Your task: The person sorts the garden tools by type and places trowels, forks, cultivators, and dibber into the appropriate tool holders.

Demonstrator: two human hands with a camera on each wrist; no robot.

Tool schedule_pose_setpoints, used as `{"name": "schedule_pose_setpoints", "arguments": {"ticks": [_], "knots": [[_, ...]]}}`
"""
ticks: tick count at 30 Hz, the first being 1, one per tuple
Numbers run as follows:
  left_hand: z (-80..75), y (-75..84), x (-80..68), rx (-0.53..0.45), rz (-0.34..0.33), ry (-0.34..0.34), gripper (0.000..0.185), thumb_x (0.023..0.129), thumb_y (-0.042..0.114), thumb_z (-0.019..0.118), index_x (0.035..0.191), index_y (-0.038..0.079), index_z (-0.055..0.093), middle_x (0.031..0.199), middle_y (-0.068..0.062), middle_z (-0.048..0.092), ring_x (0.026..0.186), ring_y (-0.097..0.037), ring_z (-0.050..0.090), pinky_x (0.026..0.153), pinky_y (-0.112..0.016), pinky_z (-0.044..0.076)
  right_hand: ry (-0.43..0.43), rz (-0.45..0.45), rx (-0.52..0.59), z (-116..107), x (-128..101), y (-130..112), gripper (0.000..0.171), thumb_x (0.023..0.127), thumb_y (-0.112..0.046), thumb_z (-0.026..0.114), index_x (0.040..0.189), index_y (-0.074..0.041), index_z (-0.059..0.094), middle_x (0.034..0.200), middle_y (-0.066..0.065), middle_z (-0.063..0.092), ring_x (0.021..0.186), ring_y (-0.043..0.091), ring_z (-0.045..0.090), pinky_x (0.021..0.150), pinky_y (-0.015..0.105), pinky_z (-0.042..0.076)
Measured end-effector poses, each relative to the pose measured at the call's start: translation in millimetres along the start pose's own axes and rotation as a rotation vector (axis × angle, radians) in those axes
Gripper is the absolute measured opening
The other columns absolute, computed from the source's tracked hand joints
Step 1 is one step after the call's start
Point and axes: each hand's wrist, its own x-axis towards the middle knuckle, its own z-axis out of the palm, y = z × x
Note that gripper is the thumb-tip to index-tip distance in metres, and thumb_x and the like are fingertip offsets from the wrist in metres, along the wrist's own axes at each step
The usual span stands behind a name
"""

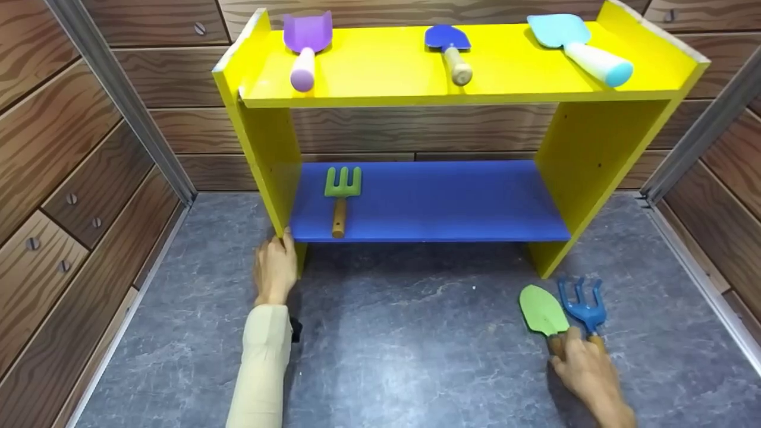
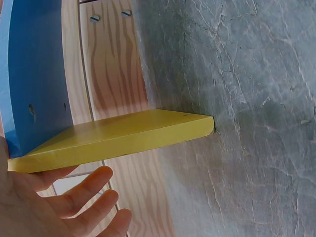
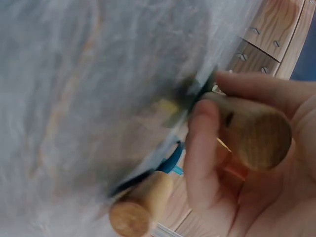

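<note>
My left hand holds the lower front edge of the left side of a yellow shelf unit. In the left wrist view, fingers lie along the outer face of the yellow side panel; the thumb is hidden there. At the lower right, my right hand pinches the wooden handle of a green trowel between thumb and fingers. Just right of the trowel is a blue hand fork, its wooden handle close beside the hand, partly covered in the head view.
A green hand fork lies on the left of the blue lower board. On the yellow top are a purple shovel, a dark blue trowel and a light blue trowel. Wood-patterned walls enclose the grey floor.
</note>
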Motion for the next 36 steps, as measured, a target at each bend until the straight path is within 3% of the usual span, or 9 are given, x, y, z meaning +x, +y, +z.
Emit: {"name": "schedule_pose_setpoints", "arguments": {"ticks": [4,9,14,24,36], "knots": [[0.4,-0.6,0.9,-0.003,0.006,-0.003,0.053,0.111,0.035,0.035,0.090,-0.005,0.063,0.094,-0.029,0.063,0.101,-0.051,0.059,0.092,-0.058,0.042,0.119,-0.026,0.081,4.8,0.5,0.5,0.032,0.086,-0.002,0.068,0.101,0.008,0.041,0.090,0.039,0.061,0.097,0.062,0.053,0.079,0.068,0.044],[0.2,-0.8,1.6,-0.006,0.008,-0.005,0.052,0.111,0.036,0.035,0.087,-0.003,0.062,0.092,-0.028,0.063,0.099,-0.051,0.059,0.089,-0.058,0.043,0.047,0.031,0.106,4.0,6.6,2.2,0.031,0.093,-0.005,0.059,0.111,0.011,0.039,0.099,0.043,0.060,0.106,0.063,0.048,0.085,0.067,0.042],[-0.1,-0.1,1.4,-0.006,0.008,0.004,0.052,0.110,0.036,0.037,0.086,-0.003,0.062,0.091,-0.028,0.062,0.098,-0.051,0.059,0.088,-0.058,0.043,0.035,0.045,0.116,1.5,9.6,3.9,0.030,0.097,-0.007,0.058,0.113,0.011,0.039,0.101,0.042,0.057,0.102,0.061,0.054,0.080,0.065,0.045],[0.4,-1.0,1.1,-0.011,0.009,0.001,0.051,0.110,0.034,0.037,0.089,-0.004,0.063,0.094,-0.029,0.063,0.098,-0.050,0.059,0.087,-0.059,0.043,0.193,-0.016,0.144,2.2,4.2,0.8,0.033,0.096,-0.018,0.067,0.107,0.013,0.063,0.104,0.041,0.062,0.098,0.062,0.058,0.079,0.069,0.044],[-0.6,-1.2,0.8,-0.015,0.014,-0.006,0.053,0.111,0.034,0.035,0.088,-0.005,0.063,0.094,-0.030,0.064,0.100,-0.052,0.060,0.089,-0.058,0.043,0.330,-0.077,0.201,2.6,1.7,-6.1,0.027,0.096,-0.015,0.068,0.103,0.011,0.065,0.093,0.036,0.066,0.086,0.059,0.064,0.072,0.069,0.046]]}}
